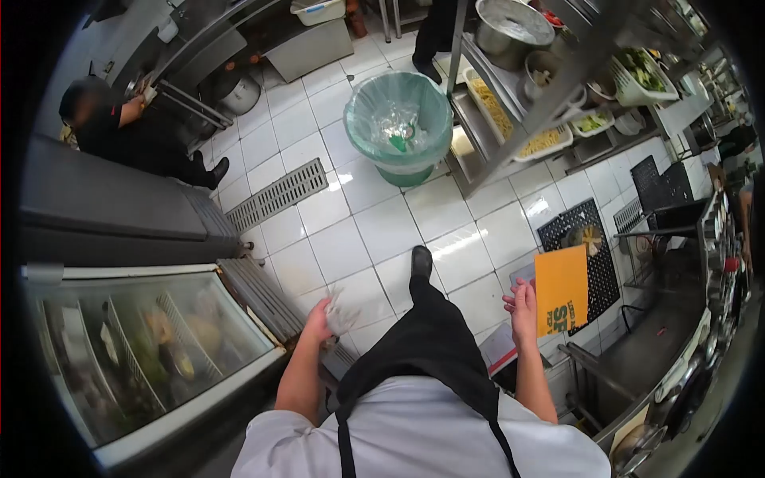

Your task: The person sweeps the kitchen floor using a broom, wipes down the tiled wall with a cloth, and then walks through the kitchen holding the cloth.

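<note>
My left hand (319, 321), low on the left beside the glass-topped fridge, is closed on a crumpled piece of thin, clear plastic (343, 312). Motion blurs the plastic, so its exact kind is hard to make out. On the right, my right hand (522, 312) is loosely curled with its fingers apart and nothing visible in it. Right beside it is a flat yellow-orange panel with dark lettering (562, 279); I cannot tell whether the fingers touch it. Ahead on the floor stands a green bin (406, 174) lined with clear plastic, with some rubbish inside.
A glass-topped fridge (159, 342) is at left. Steel shelves (478, 171) with food containers stand at right, above a black mat (610, 279). A floor drain grate (279, 193) crosses the white tiles. Another person (127, 135) works at the far left.
</note>
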Demonstrator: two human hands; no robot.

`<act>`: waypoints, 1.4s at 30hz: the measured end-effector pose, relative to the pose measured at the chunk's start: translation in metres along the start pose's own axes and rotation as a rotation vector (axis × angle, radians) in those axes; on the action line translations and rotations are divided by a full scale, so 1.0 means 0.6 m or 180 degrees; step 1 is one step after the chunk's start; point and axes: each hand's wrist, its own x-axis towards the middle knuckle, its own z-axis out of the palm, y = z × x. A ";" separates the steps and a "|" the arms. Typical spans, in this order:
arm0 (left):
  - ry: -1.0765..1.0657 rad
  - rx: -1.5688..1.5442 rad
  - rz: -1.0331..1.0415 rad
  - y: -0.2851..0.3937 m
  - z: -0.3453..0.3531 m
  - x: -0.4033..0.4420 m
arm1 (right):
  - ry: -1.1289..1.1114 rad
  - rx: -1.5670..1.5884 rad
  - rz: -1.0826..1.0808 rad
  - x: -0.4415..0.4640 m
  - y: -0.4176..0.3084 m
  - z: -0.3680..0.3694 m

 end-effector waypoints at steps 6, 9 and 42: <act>0.0901 0.5911 0.0301 0.081 -0.171 -0.016 | -0.0305 -0.0048 0.0066 0.150 -0.122 0.144; 0.1217 0.4315 0.0351 0.101 -0.182 -0.023 | -0.0615 -0.0412 -0.0258 0.224 -0.192 0.224; -0.0365 0.4783 0.0987 0.921 0.123 0.494 | 0.0304 -0.1619 -0.0328 0.265 -0.429 0.726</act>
